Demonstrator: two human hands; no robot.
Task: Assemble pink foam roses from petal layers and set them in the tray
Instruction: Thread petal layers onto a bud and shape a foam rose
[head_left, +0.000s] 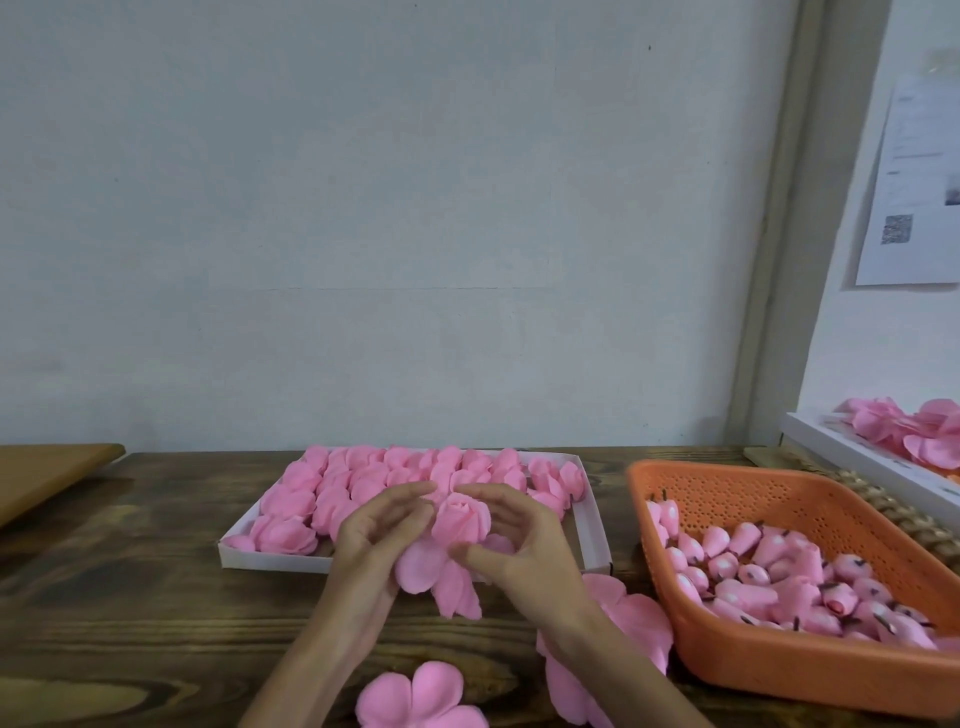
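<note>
Both hands hold one pink foam rose (462, 521) above the near edge of the white tray (592, 525). My left hand (375, 540) cups its left side and my right hand (524, 545) its right side. Loose petal layers (441, 577) hang open below the bud, between my palms. Several finished pink roses (363, 483) fill the tray behind. Flat petal layers lie on the table: one (415, 699) at the front, a small pile (631, 621) under my right forearm.
An orange perforated basket (737, 493) at the right holds several pink rose buds (769, 571) with dark stems. A white box (852, 457) with more pink petals sits at the far right. A wooden board (47, 473) lies at the left. A grey wall rises behind the table.
</note>
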